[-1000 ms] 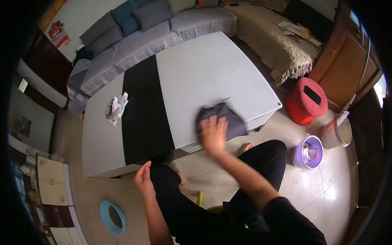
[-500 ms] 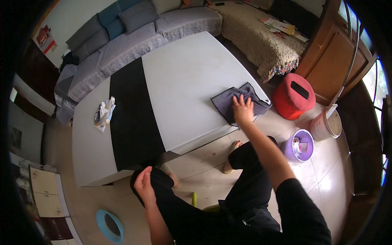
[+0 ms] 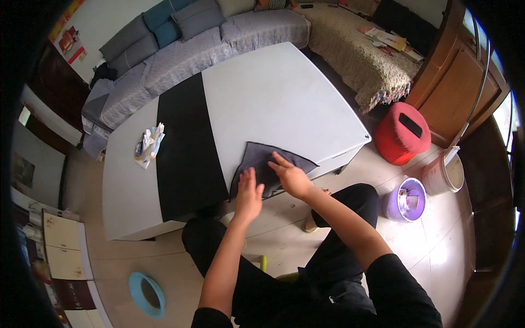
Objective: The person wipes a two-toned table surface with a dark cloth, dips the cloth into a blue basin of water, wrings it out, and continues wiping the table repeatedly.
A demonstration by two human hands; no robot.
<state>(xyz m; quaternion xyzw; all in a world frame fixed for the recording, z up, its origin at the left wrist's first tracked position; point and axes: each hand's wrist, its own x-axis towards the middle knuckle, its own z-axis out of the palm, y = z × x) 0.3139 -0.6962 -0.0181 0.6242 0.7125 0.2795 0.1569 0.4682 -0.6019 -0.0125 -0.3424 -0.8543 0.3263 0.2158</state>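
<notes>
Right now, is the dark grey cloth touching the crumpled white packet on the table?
Apart. The head view shows it: the black stripe lies between the dark grey cloth and the crumpled white packet.

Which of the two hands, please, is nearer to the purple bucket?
The right hand. It is over the dark grey cloth, left of the purple bucket; the left hand is farther left, also over the cloth.

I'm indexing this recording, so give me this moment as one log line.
left hand: open, over grey cloth | right hand: open, over cloth | cloth: near edge of table | purple bucket: floor, right
</notes>
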